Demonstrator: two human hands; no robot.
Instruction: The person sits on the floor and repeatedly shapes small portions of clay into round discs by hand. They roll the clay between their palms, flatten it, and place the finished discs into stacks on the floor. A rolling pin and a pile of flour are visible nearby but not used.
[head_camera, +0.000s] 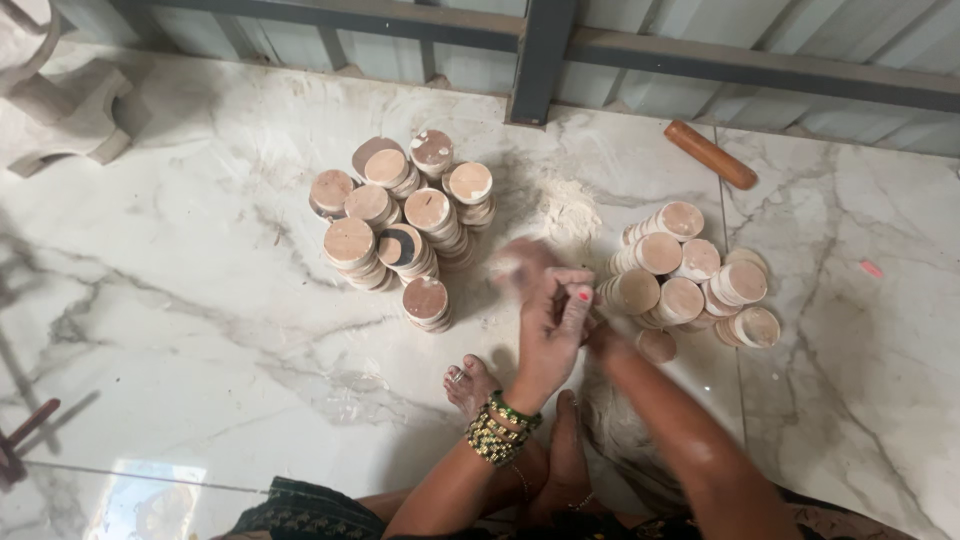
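The person is sitting on the marble floor (200, 330) with both hands meeting in front of their feet. The left hand (553, 325), bangles at its wrist, is curling its fingers (572, 300) narrowly inward, a red-painted nail showing at the top. Just above and to the left of those fingers a wooden disc (520, 262) is showing only as a pale blur, so I cannot tell whether the fingers are gripping it or merely touching it, nor which way its flat face is turning; being round, it is offering no clear long axis. The right hand (600, 335) is lying mostly hidden behind the left, and I cannot tell how its fingers are set.

To the left of the hands, a cluster of upright disc stacks (400, 225) is standing close together, faces up. To the right, a second heap of leaning stacks (690, 280) is tilting over, faces angled toward the person. Beyond it, near the wall, a brown wooden rod (711, 154) is lying on the floor, its long axis running diagonally from upper left to lower right.
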